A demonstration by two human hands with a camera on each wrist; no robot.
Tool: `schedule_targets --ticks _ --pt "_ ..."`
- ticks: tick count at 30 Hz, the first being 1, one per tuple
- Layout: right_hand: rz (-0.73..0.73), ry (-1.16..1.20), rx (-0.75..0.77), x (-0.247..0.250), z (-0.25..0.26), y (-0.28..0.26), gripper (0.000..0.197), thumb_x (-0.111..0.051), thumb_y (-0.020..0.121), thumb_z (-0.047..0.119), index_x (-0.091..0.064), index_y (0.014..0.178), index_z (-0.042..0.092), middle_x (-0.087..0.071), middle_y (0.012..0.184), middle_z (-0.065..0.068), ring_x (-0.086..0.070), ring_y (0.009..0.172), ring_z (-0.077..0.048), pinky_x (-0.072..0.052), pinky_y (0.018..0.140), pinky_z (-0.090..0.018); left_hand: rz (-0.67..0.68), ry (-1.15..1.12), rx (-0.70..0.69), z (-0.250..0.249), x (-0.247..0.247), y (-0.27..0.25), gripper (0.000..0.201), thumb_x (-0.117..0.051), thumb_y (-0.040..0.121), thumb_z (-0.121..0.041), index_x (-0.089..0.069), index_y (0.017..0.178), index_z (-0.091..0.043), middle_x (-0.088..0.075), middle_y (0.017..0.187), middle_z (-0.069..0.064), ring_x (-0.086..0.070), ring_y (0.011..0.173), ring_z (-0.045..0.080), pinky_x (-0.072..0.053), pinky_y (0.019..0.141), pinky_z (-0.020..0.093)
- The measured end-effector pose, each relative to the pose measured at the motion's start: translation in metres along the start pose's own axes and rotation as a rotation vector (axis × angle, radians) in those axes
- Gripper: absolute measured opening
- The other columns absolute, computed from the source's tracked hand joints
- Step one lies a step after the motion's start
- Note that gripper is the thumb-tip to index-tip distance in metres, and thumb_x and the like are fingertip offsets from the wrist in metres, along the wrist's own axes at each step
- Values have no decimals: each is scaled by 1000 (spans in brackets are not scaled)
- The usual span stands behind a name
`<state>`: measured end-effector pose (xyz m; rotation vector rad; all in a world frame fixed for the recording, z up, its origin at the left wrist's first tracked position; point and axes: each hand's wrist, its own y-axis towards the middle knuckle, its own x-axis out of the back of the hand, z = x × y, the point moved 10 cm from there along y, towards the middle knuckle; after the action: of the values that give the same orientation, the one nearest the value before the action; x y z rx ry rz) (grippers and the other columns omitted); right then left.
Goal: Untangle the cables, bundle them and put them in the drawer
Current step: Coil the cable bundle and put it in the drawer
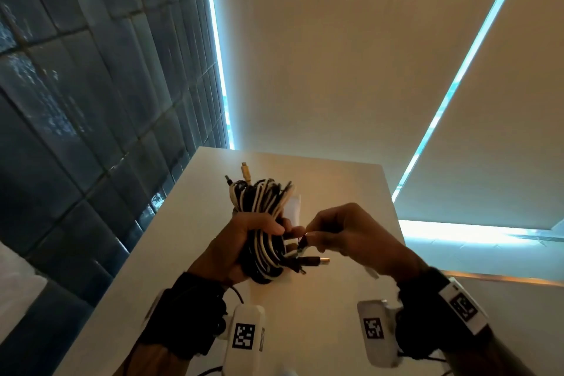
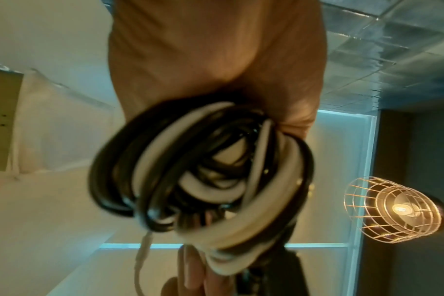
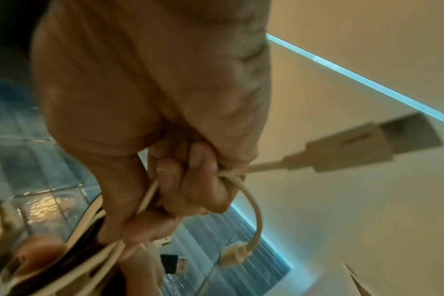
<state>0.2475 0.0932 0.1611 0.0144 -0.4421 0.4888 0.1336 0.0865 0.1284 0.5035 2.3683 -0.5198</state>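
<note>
A bundle of black and white cables [image 1: 262,223] is held upright over the white tabletop [image 1: 341,186]. My left hand [image 1: 273,227] grips it round the middle, and its coiled loops [image 2: 203,170] fill the left wrist view. Plugs stick out at the top [image 1: 245,172] and at the lower right [image 1: 317,261]. My right hand [image 1: 309,233] is just right of the bundle, its fingers curled round a thin white cable [image 3: 254,204]. That cable's USB plug [image 3: 368,146] juts out past the fingers [image 3: 185,180]. No drawer is in view.
A dark tiled wall [image 1: 76,101] runs along the left of the table. Pale roller blinds [image 1: 335,40] with bright gaps hang behind it. A lit lamp in a wire cage [image 2: 393,210] shows in the left wrist view.
</note>
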Motion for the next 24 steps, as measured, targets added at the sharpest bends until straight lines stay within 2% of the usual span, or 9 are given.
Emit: schedule_targets --ticks 3,4,6,8,10,14,17,21,24 --pt "72 -190 88 2 21 4 7 -68 87 13 -74 85 11 -66 67 7 -60 64 -6 -47 65 -21 45 116 83 6 -11 -6 12 -63 66 -3 -70 73 -9 -60 76 10 -60 62 19 -51 58 28" --pt "83 -235 116 2 27 5 7 -69 87 14 -74 83 13 -68 69 5 -62 66 -11 -51 66 -27 75 142 108 9 -16 -7 13 -66 66 -5 -70 78 -9 -61 78 12 -61 66 21 -51 62 30" --pt "104 -283 171 0 36 6 6 -69 86 11 -74 85 12 -72 77 1 -67 73 -15 -56 74 -36 132 175 142 12 -23 -10 33 -64 70 -6 -67 103 -7 -63 101 22 -63 94 34 -49 87 44" --pt "123 -259 216 -4 45 6 7 -69 86 8 -74 91 7 -73 82 -3 -68 73 -15 -57 72 -34 202 146 172 18 -30 -14 55 -58 72 -6 -55 127 -2 -63 113 23 -62 107 36 -47 94 47" --pt "141 -169 236 -5 51 6 8 -70 85 8 -73 91 3 -72 81 -8 -66 69 -16 -55 68 -30 232 114 180 20 -33 -13 65 -68 65 -10 -53 127 1 -64 107 18 -61 97 30 -48 88 42" --pt "156 -177 278 -3 58 7 16 -74 82 16 -73 94 5 -73 86 -9 -69 79 -27 -57 77 -46 270 45 248 25 -36 -15 49 -71 65 -6 -48 108 -2 -56 85 11 -56 74 19 -51 67 30" --pt "175 -204 226 7 53 7 15 -74 83 16 -75 94 8 -74 81 -5 -67 73 -20 -56 72 -33 179 167 210 21 -27 -15 31 -67 66 -3 -52 93 -3 -52 69 9 -55 60 16 -49 56 25" --pt "140 -303 135 24 41 8 11 -70 86 16 -76 92 9 -67 64 4 -54 56 -3 -43 60 -13 78 201 120 13 -12 -12 12 -66 69 -3 -58 78 -5 -53 66 9 -55 59 18 -49 59 27" --pt "165 -440 85 19 30 9 12 -68 87 10 -77 95 14 -73 73 4 -65 66 -3 -49 66 -10 26 216 37 7 -7 -7 10 -65 73 -6 -57 79 -4 -54 66 9 -56 58 18 -50 60 28"
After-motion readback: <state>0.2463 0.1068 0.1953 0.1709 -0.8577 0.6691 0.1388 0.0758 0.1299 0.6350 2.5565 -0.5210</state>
